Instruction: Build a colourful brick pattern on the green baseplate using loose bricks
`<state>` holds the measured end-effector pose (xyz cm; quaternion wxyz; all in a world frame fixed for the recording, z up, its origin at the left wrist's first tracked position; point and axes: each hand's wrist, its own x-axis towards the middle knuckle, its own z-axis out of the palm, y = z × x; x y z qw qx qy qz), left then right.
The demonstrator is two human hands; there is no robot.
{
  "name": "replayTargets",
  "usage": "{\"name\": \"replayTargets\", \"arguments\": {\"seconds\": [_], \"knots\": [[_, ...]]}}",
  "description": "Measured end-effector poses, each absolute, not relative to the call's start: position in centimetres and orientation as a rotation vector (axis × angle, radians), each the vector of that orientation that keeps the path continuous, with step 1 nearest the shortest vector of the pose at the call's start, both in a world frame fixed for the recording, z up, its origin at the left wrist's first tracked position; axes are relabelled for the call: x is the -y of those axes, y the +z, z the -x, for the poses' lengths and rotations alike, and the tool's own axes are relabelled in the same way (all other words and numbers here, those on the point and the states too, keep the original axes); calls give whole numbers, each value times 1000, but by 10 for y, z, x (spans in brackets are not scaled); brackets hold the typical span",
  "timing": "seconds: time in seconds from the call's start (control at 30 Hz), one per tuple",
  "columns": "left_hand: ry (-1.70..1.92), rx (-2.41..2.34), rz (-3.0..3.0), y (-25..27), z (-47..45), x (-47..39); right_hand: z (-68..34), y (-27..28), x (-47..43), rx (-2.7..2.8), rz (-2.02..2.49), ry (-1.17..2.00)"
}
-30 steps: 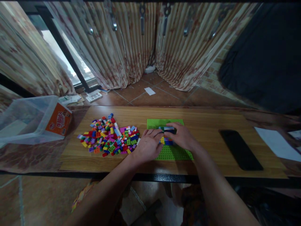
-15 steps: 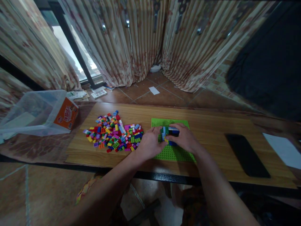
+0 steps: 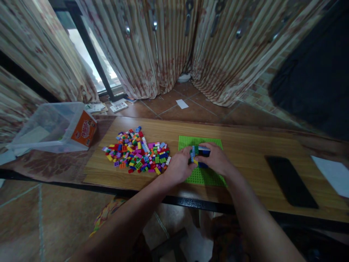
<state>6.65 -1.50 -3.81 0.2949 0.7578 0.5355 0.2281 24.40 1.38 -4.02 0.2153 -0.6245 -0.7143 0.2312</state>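
Observation:
A brick build (image 3: pixel 194 153) of light blue, green, dark blue and yellow pieces sits over the green studded baseplate (image 3: pixel 203 177). My left hand (image 3: pixel 178 165) is closed on its left side, thumb toward the yellow part. From the right, my right hand (image 3: pixel 216 158) grips the build with thumb and fingers around the dark blue bricks. My fingers partly hide the build, and I cannot tell whether it is fixed to the baseplate. Left of my left hand lies a heap of loose toy bricks (image 3: pixel 139 151) in many colours.
The wooden tabletop (image 3: pixel 245 145) carries a black flat slab (image 3: pixel 290 182) at the right, with white paper (image 3: pixel 331 174) beyond it. A clear plastic box (image 3: pixel 51 142) with an orange label stands at the far left. Curtains (image 3: pixel 141 54) hang behind the table.
The whole view has shifted slightly rightward as the head turned a little. Both hands stay at the brick build with almost the same grip.

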Motion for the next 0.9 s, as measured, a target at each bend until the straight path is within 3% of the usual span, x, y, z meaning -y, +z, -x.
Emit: {"name": "replayTargets", "arguments": {"seconds": [0.5, 0.9], "knots": [[644, -1283, -2027, -34, -54, 14, -248, -42, -12, 2056, 1709, 586], [649, -1460, -2038, -17, -28, 4, -251, -52, -11, 2057, 1656, 509]]}}
